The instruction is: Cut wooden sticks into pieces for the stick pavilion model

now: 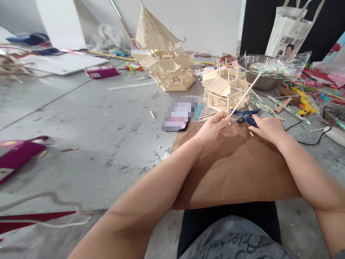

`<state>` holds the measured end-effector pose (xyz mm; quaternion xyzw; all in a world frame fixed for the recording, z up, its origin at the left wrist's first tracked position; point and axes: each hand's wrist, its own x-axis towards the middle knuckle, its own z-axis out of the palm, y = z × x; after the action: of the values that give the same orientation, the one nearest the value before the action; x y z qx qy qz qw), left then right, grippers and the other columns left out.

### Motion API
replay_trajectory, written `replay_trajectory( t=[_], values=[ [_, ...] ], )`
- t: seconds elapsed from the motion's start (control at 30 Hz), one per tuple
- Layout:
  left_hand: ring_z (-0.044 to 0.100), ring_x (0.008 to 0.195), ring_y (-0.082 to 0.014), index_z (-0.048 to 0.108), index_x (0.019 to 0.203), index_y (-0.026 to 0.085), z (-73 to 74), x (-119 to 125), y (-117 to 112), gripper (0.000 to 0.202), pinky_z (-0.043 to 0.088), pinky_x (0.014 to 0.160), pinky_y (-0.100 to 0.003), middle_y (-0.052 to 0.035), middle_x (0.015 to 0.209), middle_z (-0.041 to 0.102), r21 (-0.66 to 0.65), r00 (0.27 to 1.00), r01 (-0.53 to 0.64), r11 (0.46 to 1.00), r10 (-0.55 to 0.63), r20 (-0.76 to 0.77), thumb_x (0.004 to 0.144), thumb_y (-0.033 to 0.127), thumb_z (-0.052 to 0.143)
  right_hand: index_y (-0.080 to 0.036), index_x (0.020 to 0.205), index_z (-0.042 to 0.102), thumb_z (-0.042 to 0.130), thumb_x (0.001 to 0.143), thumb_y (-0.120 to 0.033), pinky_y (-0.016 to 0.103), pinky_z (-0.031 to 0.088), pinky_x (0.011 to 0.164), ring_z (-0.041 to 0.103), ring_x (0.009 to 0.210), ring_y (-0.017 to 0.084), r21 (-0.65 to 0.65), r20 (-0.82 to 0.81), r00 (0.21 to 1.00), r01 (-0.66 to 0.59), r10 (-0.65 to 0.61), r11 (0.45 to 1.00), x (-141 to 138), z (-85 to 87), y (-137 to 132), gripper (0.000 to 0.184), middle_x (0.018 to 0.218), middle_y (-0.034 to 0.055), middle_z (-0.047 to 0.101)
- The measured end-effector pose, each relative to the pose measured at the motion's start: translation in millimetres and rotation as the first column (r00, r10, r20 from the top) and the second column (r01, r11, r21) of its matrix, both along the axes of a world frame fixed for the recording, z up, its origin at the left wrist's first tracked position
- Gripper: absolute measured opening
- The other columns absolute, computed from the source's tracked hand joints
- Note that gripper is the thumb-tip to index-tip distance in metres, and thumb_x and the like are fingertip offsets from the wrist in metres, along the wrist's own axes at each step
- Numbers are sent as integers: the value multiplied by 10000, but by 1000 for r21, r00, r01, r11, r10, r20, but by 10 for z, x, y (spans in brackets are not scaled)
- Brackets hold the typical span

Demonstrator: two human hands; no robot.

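Observation:
My left hand (215, 128) pinches a thin wooden stick (246, 92) near its lower end; the stick slants up to the right. In my right hand (268, 127) is a dark blue pair of cutting pliers (246, 117), its jaws close to the stick by my left fingers. Whether the jaws touch the stick I cannot tell. A short cut piece of stick (251, 133) lies on the brown board (229, 172) below my hands. Just beyond stands a small hexagonal stick model (219, 88), with loose sticks around its base.
A taller pagoda model (164, 54) of sticks stands behind. A phone (178, 115) lies at the board's far left corner. At the right are a metal bowl (261, 81) with wrapped sticks, a yellow glue gun (304, 102) and a black cable (309, 143). Purple packets (101, 71) lie left.

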<state>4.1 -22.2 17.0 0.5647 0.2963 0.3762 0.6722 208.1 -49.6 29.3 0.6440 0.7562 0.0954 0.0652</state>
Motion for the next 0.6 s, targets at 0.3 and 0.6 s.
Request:
replay_trajectory(
  t=[0.3,0.6],
  values=[
    [290,423,-45,490,706,155,-46,44,-5,205,236,441,-195,69,476,342,270,965,-122,955,178,-194,809,328,454,-156,1065,542,320,797,-635,323,380,662,600,846,262,-41,-93,995,23,-27,999,9,-105,56,593,957,144,644],
    [331,508,-69,530,691,142,41,109,-147,212,285,510,-205,49,542,382,389,876,13,921,178,-448,807,291,431,-253,1086,591,266,896,-389,379,229,937,400,1122,241,274,-218,938,-206,269,939,-177,119,-223,400,1159,71,555]
  ],
)
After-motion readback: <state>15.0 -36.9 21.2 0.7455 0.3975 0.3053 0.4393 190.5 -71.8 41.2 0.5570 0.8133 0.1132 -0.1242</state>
